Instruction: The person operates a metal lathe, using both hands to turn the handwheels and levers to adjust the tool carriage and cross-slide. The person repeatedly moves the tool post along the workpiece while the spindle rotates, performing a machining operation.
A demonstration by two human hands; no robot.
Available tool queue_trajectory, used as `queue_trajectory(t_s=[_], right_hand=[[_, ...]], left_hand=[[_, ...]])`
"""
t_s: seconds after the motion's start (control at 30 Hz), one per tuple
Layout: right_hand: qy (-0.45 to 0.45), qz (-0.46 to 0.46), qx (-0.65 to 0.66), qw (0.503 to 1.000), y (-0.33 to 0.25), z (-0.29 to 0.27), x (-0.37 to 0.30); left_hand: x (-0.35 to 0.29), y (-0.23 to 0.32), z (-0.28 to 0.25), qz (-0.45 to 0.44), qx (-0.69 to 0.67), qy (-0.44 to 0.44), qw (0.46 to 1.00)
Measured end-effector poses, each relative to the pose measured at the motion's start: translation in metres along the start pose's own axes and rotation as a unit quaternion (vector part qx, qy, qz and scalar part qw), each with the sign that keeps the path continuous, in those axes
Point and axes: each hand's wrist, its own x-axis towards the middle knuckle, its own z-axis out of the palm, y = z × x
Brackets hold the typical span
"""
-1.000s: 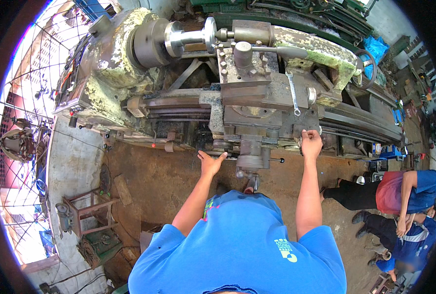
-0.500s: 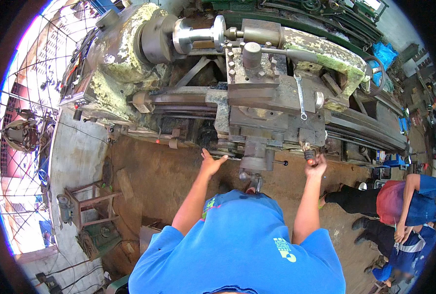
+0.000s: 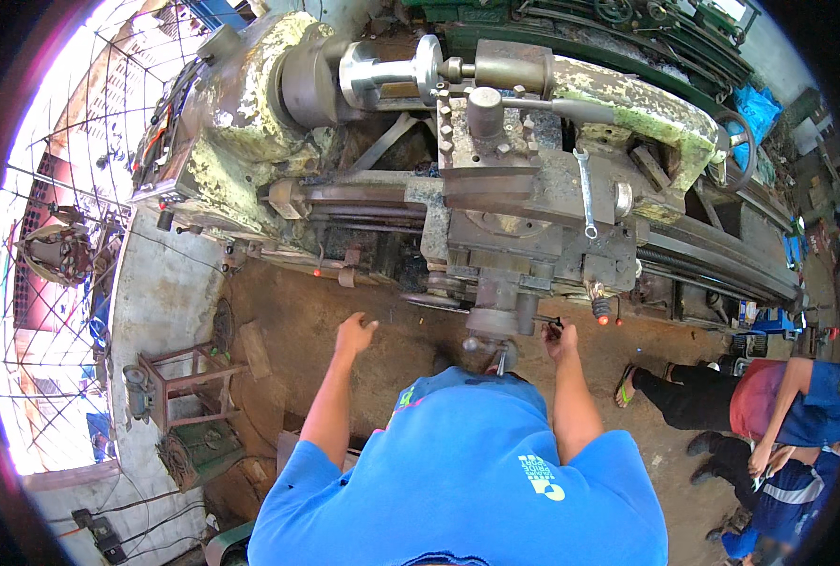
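Observation:
A large metal lathe stretches across the view in front of me. My right hand (image 3: 562, 341) has its fingers round the black-knobbed lever (image 3: 551, 321) on the front of the carriage (image 3: 500, 307). To its right stand red-tipped levers (image 3: 602, 309), apart from the hand. My left hand (image 3: 354, 334) hangs in the air left of the carriage handwheel (image 3: 435, 303), thumb out and holding nothing. A shiny flanged metal workpiece (image 3: 392, 72) sits between the chuck (image 3: 309, 87) and the tailstock (image 3: 514, 68). The toolpost (image 3: 484, 113) stands in front of it.
A combination wrench (image 3: 585, 193) lies on the carriage. Two people (image 3: 779, 406) are at the right, near the floor by the lathe. A small metal-framed stand (image 3: 189, 385) is at the left, beside a green motor-like machine (image 3: 200, 453). Another green machine (image 3: 590, 47) stands behind.
My right hand has left the red-tipped lever and moved left to the black-knobbed lever. My left hand has drawn away from the handwheel, to the left and slightly nearer me.

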Motion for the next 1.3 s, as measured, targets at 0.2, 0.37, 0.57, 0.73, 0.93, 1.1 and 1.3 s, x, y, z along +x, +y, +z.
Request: queue_trajectory(t_s=[0.2, 0.37, 0.57, 0.73, 0.93, 1.1, 1.3], right_hand=[[-0.025, -0.011, -0.022, 0.999, -0.003, 0.005, 0.01], [0.009, -0.011, -0.002, 1.0, -0.005, 0.002, 0.007], [0.021, 0.011, 0.092, 0.996, -0.006, 0.006, 0.001], [0.043, 0.022, 0.126, 0.991, -0.004, 0.008, -0.005], [-0.005, -0.019, 0.186, 0.982, -0.004, 0.013, -0.023], [0.049, -0.042, 0.098, 0.993, -0.019, 0.007, -0.012], [0.147, -0.194, 0.059, 0.968, -0.045, -0.028, 0.001]], left_hand=[[0.009, 0.081, 0.04, -0.123, -0.46, -0.116, 0.872], [0.02, 0.127, 0.061, -0.167, -0.469, -0.149, 0.854], [0.024, 0.139, 0.075, -0.222, -0.479, -0.088, 0.845], [0.028, 0.136, 0.078, -0.221, -0.478, -0.084, 0.846], [0.03, 0.128, 0.079, -0.207, -0.5, -0.105, 0.834], [0.025, 0.136, 0.085, -0.232, -0.506, -0.048, 0.829], [0.032, 0.136, 0.083, -0.23, -0.5, -0.025, 0.834]])
